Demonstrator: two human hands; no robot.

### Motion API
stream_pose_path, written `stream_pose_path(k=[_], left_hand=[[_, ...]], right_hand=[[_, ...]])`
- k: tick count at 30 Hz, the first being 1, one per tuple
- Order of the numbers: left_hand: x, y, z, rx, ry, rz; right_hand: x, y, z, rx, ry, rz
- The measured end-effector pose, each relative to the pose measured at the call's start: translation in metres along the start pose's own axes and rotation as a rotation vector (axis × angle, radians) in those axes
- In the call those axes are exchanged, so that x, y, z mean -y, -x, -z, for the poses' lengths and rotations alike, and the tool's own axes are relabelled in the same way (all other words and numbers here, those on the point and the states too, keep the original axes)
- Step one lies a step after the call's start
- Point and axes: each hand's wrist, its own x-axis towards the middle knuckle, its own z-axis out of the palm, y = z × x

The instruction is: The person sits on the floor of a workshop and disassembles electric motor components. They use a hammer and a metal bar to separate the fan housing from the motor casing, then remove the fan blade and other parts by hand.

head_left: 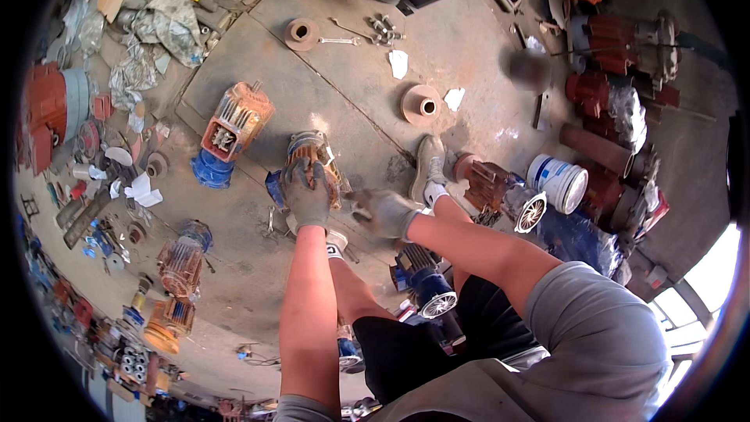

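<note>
A rusty electric motor with a blue part at its left side stands on the floor in front of me. My left hand, in a grey work glove, grips it from above with the fingers curled over its body, hiding much of it. Just right of the motor is my right hand, also gloved. It is smeared by motion, so its fingers and anything in them cannot be made out. My shoe is planted beyond the right hand.
A rusty motor with a blue end stands to the left. Two flanged hubs, a wrench and several bolts lie ahead. To the right are a brown motor and a white bucket; a blue motor sits by my legs.
</note>
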Motion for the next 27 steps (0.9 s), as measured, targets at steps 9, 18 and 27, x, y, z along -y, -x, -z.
stream_pose_path(k=[9, 18, 27], left_hand=[[-0.028, -0.01, -0.021, -0.103, -0.286, -0.106], [-0.03, -0.014, -0.03, -0.023, -0.386, -0.081], [-0.019, -0.006, -0.02, -0.002, -0.484, -0.115]], right_hand=[[-0.293, -0.073, 0.02, -0.483, -0.494, -1.025], [-0.36, -0.143, 0.113, -0.175, -0.082, -0.74], [-0.417, -0.097, 0.229, -0.443, -0.054, -0.746]])
